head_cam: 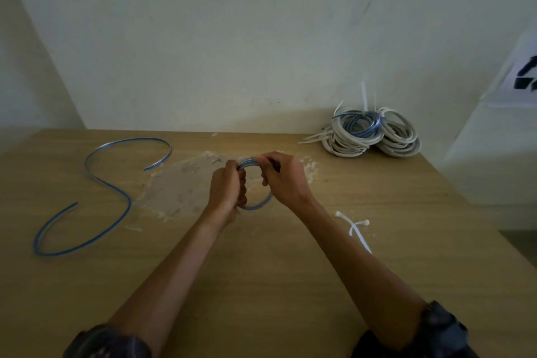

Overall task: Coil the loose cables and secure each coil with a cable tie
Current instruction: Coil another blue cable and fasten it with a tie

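Both my hands hold a small coil of blue cable [259,204] above the middle of the wooden table [261,270]. My left hand [228,192] grips the coil's left side. On the right, my right hand [283,180] pinches its top. A loose blue cable [109,183] snakes in an S shape across the table's left part. Two white cable ties [356,227] lie crossed on the table, just right of my right forearm.
A pile of tied coils, white and blue [372,134], sits at the table's back right against the wall, with tie tails sticking out. A pale scuffed patch [186,186] marks the table under my hands. The table's right edge drops off near a white cabinet [494,154].
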`<state>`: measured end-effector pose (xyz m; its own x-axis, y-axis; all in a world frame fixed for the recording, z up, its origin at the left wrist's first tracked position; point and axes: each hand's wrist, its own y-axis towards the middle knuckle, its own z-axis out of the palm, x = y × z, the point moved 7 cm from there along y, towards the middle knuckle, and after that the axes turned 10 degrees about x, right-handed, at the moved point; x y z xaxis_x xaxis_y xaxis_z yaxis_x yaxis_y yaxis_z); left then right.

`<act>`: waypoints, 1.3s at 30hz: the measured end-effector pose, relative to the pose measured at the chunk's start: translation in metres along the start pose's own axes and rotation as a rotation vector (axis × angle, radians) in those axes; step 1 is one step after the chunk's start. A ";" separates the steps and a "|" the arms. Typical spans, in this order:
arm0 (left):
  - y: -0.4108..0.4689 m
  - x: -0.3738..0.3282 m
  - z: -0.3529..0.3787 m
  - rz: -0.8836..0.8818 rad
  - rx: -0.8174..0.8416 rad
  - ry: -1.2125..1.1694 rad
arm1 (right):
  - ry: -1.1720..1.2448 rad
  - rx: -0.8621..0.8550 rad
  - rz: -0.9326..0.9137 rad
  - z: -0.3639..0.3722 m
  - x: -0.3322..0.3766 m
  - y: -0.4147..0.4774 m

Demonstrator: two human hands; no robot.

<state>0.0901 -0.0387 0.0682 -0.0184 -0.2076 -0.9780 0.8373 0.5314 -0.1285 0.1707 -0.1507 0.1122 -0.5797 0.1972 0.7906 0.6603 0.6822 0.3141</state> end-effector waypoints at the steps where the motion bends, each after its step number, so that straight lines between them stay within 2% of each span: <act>1: 0.001 0.001 0.003 0.031 -0.032 0.067 | 0.000 0.078 0.030 -0.004 -0.004 0.001; 5: 0.007 0.017 0.018 0.077 0.028 0.073 | -0.105 0.365 0.185 -0.036 -0.032 0.001; 7: 0.008 0.022 0.021 0.073 0.047 0.049 | -0.414 0.492 0.284 -0.063 -0.052 -0.003; 9: 0.008 0.025 0.019 0.076 0.047 0.046 | -0.714 0.648 0.470 -0.085 -0.079 -0.015; 12: 0.009 0.029 0.017 0.087 0.048 0.073 | -0.876 0.784 0.677 -0.096 -0.103 -0.033; 14: 0.007 0.029 0.018 0.090 0.032 0.088 | -0.825 0.751 0.692 -0.095 -0.107 -0.033; 17: 0.004 0.025 0.019 0.105 0.019 0.102 | -0.728 0.637 0.556 -0.094 -0.099 -0.019; 19: 0.002 0.022 0.017 0.127 0.020 0.119 | -0.645 0.448 0.382 -0.096 -0.080 -0.001; 22: -0.001 0.014 0.015 0.185 0.044 0.159 | -0.454 0.034 0.107 -0.104 -0.039 0.017; 27: -0.011 -0.001 0.014 0.280 0.082 0.251 | -0.150 -0.274 -0.108 -0.096 -0.010 0.018; 29: -0.014 -0.005 0.013 0.312 0.087 0.281 | -0.065 -0.298 -0.110 -0.089 -0.015 0.019; 33: -0.014 -0.007 0.006 0.352 0.060 0.291 | 0.042 -0.241 -0.046 -0.075 -0.033 0.023; 37: -0.012 -0.009 0.001 0.366 0.044 0.305 | 0.371 -0.187 0.002 -0.069 -0.033 0.023; 39: -0.012 -0.011 0.000 0.378 0.044 0.290 | 0.337 -0.147 0.031 -0.067 -0.032 0.024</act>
<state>0.0806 -0.0429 0.0801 0.1455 0.2346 -0.9611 0.8369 0.4890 0.2460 0.2366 -0.1878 0.1292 -0.3851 -0.0437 0.9218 0.7509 0.5659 0.3405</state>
